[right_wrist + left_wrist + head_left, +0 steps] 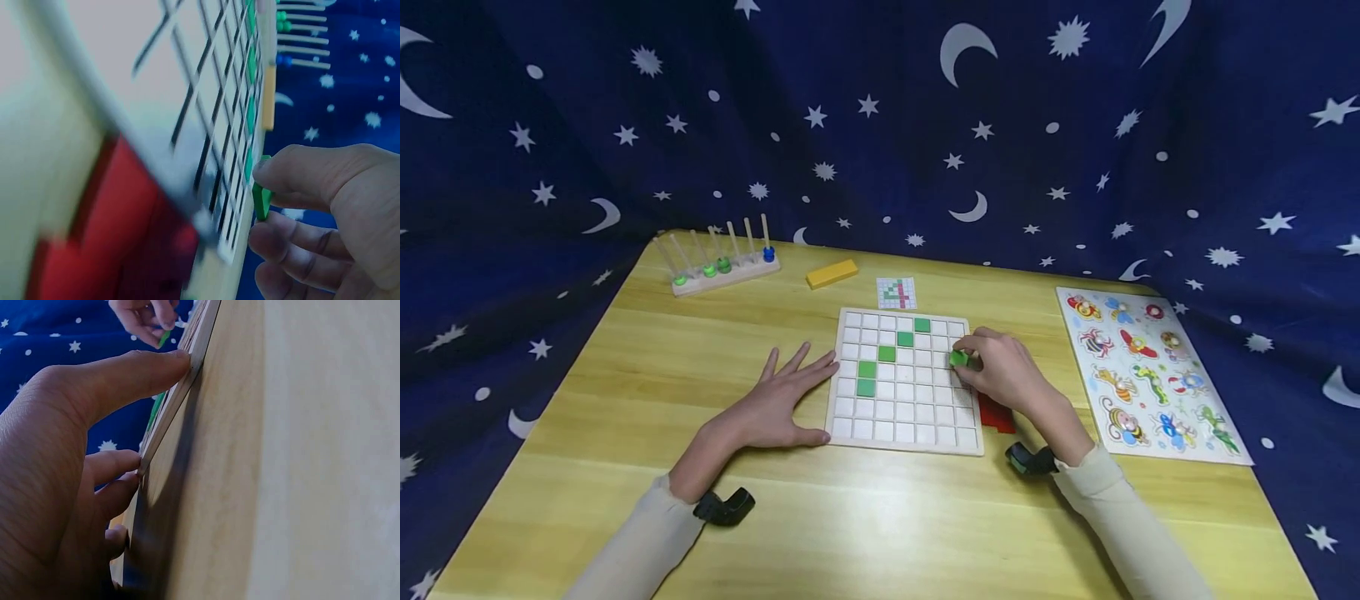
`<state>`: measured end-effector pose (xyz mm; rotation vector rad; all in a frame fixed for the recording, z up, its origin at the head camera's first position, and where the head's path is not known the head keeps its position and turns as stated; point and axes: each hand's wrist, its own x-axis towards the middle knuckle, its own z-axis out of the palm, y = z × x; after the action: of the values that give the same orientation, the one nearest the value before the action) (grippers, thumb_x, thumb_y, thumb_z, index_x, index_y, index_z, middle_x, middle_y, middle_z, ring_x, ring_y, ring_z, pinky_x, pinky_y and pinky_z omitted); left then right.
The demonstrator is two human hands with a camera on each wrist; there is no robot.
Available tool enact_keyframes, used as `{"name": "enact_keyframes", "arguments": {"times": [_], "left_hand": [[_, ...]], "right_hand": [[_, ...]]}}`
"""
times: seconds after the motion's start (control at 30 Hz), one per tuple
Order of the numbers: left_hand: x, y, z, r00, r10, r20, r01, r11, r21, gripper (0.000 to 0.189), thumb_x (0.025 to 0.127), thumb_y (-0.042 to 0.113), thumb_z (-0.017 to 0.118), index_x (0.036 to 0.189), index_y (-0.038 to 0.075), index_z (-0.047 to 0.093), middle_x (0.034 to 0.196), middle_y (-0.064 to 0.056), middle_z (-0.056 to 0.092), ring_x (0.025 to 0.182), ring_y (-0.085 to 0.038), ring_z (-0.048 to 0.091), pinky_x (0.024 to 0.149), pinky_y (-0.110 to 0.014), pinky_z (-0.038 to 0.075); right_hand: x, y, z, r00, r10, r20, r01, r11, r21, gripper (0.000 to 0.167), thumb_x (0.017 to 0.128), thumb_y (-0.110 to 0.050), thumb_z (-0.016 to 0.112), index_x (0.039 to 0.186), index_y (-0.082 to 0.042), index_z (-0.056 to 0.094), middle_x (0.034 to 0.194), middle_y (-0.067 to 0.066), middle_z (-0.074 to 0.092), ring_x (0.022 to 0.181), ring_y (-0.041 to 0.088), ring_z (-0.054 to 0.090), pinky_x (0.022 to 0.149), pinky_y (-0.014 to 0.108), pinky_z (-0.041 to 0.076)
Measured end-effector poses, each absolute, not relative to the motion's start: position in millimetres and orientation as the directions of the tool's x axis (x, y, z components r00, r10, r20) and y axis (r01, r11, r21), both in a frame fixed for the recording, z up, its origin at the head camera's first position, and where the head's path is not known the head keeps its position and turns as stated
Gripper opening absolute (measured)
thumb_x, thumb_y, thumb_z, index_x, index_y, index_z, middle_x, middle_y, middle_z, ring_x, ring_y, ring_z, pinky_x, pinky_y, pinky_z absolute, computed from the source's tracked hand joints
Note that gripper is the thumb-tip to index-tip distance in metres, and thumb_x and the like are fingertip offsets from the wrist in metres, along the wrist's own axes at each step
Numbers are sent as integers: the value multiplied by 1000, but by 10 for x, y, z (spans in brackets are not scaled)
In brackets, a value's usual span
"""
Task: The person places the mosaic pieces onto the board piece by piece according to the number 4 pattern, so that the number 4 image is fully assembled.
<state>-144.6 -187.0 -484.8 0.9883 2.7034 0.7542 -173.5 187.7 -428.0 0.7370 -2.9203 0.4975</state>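
Observation:
A white grid board [874, 430] lies on the table, with several green square tiles [887, 354] set in a diagonal run and two stacked at its lower left end. My right hand [1002, 367] pinches one green tile [262, 195] between thumb and fingers above the board's right edge. At the left edge, my left hand [775, 406] touches the board's side with thumb and fingers spread. Several red pieces [996, 413] lie partly under my right hand, beside the board. Behind the board is a small pattern card [897, 293] showing a green and red figure.
A yellow block [832, 274] sits behind the board to the left. Further left stands a wooden peg rack [726, 277] with green and blue beads. An insect puzzle board [1150, 379] lies at the right. A dark starry curtain [880, 125] hangs along the table's back.

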Motion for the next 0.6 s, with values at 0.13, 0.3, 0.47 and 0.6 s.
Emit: {"name": "enact_keyframes", "arguments": {"times": [0.13, 0.3, 0.47, 0.6], "left_hand": [[-1431, -1877, -4846, -770, 638, 12, 553, 659, 510, 102, 79, 63, 74, 160, 21, 28, 165, 3, 20, 152, -30, 1, 115, -60, -13], [-1430, -1873, -4861, -769, 639, 15, 555, 655, 512, 101, 80, 63, 73, 160, 20, 28, 165, 3, 21, 152, -30, 2, 115, -60, -13], [-1428, -1874, -4866, -768, 640, 17, 557, 654, 512, 102, 79, 64, 73, 160, 20, 29, 165, 2, 21, 152, -30, 2, 115, -60, -13], [-1426, -1875, -4859, -774, 634, 11, 549, 660, 513, 102, 79, 64, 73, 160, 20, 28, 165, 2, 21, 152, -29, 2, 115, -60, -13]], "right_hand": [[-1676, 1695, -4309, -859, -481, 178, -513, 800, -312, 23, 81, -13, 80, 103, -5, 76, 89, 4, 65, 72, 18, 61, 62, 36, 51], [-1627, 1518, -4358, -841, -513, 171, -540, 777, -325, 21, 81, -12, 80, 101, -7, 76, 87, 3, 64, 69, 15, 57, 61, 33, 49], [-1589, 1367, -4396, -834, -529, 154, -547, 761, -349, 20, 82, -13, 80, 100, -8, 75, 88, 0, 64, 69, 11, 54, 60, 30, 47], [-1562, 1240, -4419, -827, -542, 146, -556, 757, -343, 20, 82, -15, 80, 100, -9, 75, 89, -1, 64, 68, 9, 53, 61, 30, 47]]}}
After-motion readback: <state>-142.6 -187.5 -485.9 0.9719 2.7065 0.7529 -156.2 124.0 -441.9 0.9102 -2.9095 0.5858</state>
